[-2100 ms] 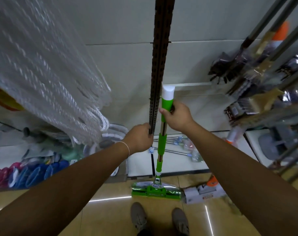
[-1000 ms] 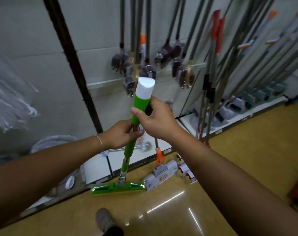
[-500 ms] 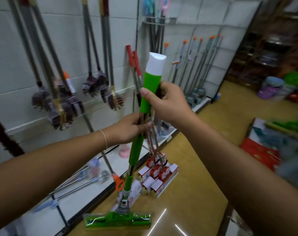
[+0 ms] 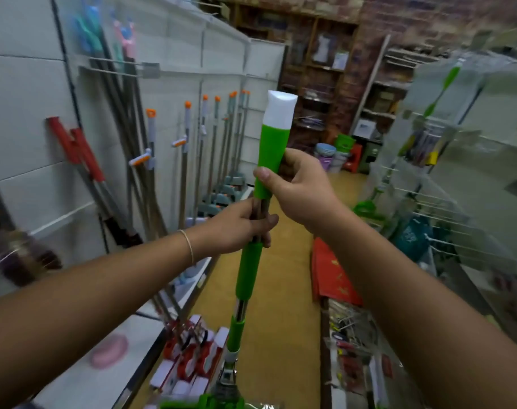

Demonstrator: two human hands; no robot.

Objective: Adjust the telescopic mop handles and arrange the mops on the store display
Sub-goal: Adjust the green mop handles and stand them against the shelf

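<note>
I hold a green mop (image 4: 248,273) upright in front of me. Its handle has a white cap on top, green grips and a metal tube between them. My right hand (image 4: 298,190) is shut around the upper green grip just below the white cap. My left hand (image 4: 239,228) grips the bare metal tube directly beneath it. The mop's green head (image 4: 218,402) is cut off at the bottom edge of the view.
A white display wall on the left carries orange-tipped mops (image 4: 186,160), red-handled mops (image 4: 80,160) and boxed mop heads (image 4: 192,367) on its base shelf. A yellow floor aisle (image 4: 283,290) runs ahead. Wire racks (image 4: 446,202) with goods stand on the right, with shelves at the far end.
My view has swung right from the white wall to along the aisle. Both hands kept their grip on the green mop, which travelled with me.
</note>
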